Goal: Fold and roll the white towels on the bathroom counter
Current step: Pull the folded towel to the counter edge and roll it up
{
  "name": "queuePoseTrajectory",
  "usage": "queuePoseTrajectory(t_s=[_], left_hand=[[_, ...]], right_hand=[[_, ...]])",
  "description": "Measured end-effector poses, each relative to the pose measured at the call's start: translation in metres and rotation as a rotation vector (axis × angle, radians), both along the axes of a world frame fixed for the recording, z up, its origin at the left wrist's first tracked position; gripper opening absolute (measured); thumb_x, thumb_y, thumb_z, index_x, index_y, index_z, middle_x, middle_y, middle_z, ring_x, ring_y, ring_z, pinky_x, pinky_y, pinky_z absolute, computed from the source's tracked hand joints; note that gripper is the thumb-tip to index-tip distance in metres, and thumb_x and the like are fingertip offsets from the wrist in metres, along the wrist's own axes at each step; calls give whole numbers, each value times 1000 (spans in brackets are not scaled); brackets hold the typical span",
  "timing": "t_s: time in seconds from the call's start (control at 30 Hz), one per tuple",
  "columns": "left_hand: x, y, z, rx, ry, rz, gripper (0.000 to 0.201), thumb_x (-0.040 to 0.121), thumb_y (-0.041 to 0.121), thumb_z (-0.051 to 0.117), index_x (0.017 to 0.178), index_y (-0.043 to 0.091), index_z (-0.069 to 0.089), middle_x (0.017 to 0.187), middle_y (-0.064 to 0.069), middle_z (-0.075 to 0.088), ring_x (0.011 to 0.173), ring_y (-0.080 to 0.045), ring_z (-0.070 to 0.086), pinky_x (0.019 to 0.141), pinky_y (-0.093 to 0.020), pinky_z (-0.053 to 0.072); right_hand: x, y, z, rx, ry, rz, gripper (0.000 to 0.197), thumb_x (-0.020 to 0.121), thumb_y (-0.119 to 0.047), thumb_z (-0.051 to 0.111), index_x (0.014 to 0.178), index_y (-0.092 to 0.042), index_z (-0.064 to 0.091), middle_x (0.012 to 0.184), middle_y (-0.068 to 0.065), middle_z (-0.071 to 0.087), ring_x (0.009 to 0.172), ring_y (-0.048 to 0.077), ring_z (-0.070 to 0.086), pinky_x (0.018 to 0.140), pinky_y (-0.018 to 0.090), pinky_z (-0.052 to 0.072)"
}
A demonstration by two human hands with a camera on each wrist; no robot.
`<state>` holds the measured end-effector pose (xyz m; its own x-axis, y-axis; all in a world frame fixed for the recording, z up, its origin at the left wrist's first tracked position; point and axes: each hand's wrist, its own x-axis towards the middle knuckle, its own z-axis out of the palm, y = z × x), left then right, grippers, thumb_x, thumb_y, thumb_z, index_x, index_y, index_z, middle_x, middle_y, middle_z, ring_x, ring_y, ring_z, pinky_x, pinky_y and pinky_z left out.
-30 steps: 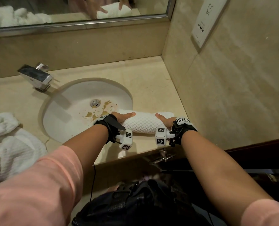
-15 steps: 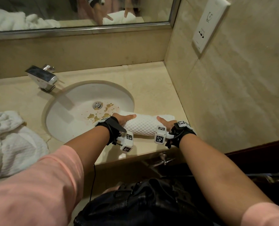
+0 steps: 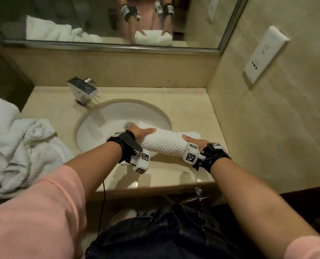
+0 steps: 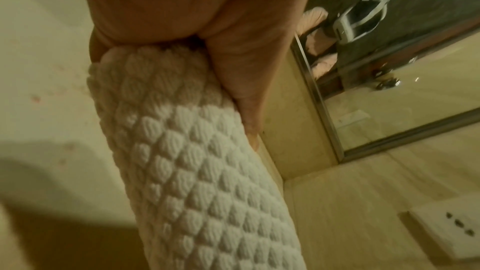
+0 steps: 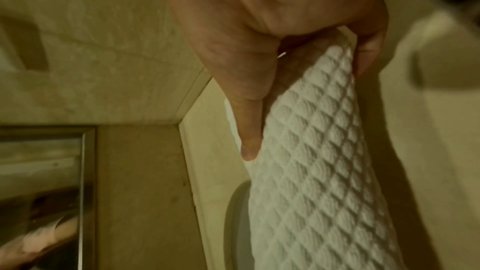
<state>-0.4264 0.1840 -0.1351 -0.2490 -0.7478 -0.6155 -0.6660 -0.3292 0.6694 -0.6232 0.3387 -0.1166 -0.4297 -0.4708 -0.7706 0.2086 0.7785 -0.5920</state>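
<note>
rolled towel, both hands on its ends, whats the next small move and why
Probably one more short roll away from the body. The rolled towel still has a flat tail lying unrolled on the counter behind it, and its left end overhangs the sink. The left hand and right hand each grip an end, so they are placed to finish.

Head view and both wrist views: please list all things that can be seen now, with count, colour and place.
Rolled towel: 1, white, on the counter front, its left end over the sink edge.
Loose towels: a pile, count unclear, white, counter left.
Counter: 1, beige, under the mirror.
Sink: 1, white, counter middle.
Faucet: 1, chrome, behind the sink, left.
Mirror: 1, metal frame, back wall.
Socket plate: 1, white, right wall.
Left hand: grips the roll's left end.
Right hand: grips the roll's right end.
</note>
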Motion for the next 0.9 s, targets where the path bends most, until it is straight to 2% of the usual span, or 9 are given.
queuePoseTrajectory(t_s=[0.1, 0.17, 0.23, 0.37, 0.53, 0.63, 0.77, 0.8, 0.9], left_hand=[[44, -29, 13, -55, 11, 54, 88, 71, 54, 75, 133, -1, 44, 128, -13, 56, 104, -26, 56, 81, -31, 44], [82, -52, 23, -92, 19, 92, 93, 65, 59, 76, 132, 2, 45, 128, -9, 56, 108, -26, 56, 86, -32, 47], [118, -72, 32, -106, 32, 126, 98, 59, 63, 77, 132, 5, 45, 129, -6, 56, 113, -27, 56, 92, -33, 47], [199, -121, 50, -151, 22, 231, 84, 74, 52, 71, 135, 2, 42, 131, -11, 55, 114, -31, 56, 92, -37, 49], [278, -176, 76, -254, -50, 324, 85, 82, 54, 63, 141, 0, 35, 137, -13, 48, 120, -32, 51, 83, -30, 42], [311, -203, 97, -319, -48, 346, 72, 87, 47, 61, 137, -1, 42, 134, -13, 52, 119, -31, 52, 79, -29, 39], [345, -240, 121, -327, -40, 349, 67, 84, 45, 65, 132, 2, 49, 126, -10, 57, 115, -29, 56, 81, -30, 42], [353, -249, 124, -316, -25, 344, 69, 80, 48, 69, 130, 4, 51, 123, -8, 59, 112, -29, 58, 83, -31, 45], [382, -299, 104, -287, 47, 361, 84, 54, 62, 80, 119, 13, 59, 116, -4, 66, 101, -25, 65, 91, -43, 52]], right_hand=[[37, -29, 27, -116, -61, 20, 42, 73, -42, 80, 90, -5, 69, 65, 8, 69, 60, 24, 63, 57, 27, 52], [68, -54, 39, -180, -86, 31, 38, 80, -33, 76, 101, -3, 67, 63, 7, 65, 54, 22, 59, 47, 22, 46], [97, -81, 47, -206, -93, 79, 51, 77, -37, 78, 113, -3, 66, 63, 7, 66, 59, 24, 59, 55, 28, 46], [166, -137, 60, -227, -97, 187, 52, 77, -44, 76, 109, -3, 70, 74, 12, 67, 64, 28, 60, 65, 33, 47], [245, -213, 80, -264, -174, 230, 34, 90, -27, 66, 106, 3, 63, 81, 9, 68, 62, 20, 62, 50, 22, 49], [282, -255, 79, -307, -242, 243, 41, 89, -28, 67, 116, 2, 62, 97, 11, 73, 83, 25, 67, 72, 31, 54], [316, -293, 86, -373, -261, 241, 32, 92, -18, 63, 117, 2, 59, 96, 12, 73, 85, 28, 69, 68, 34, 58], [321, -298, 90, -378, -257, 244, 33, 93, -17, 61, 120, 2, 56, 98, 13, 71, 77, 25, 71, 64, 33, 59], [333, -322, 88, -344, -267, 262, 17, 97, -19, 55, 100, -3, 56, 65, 7, 69, 43, 16, 64, 40, 25, 52]])
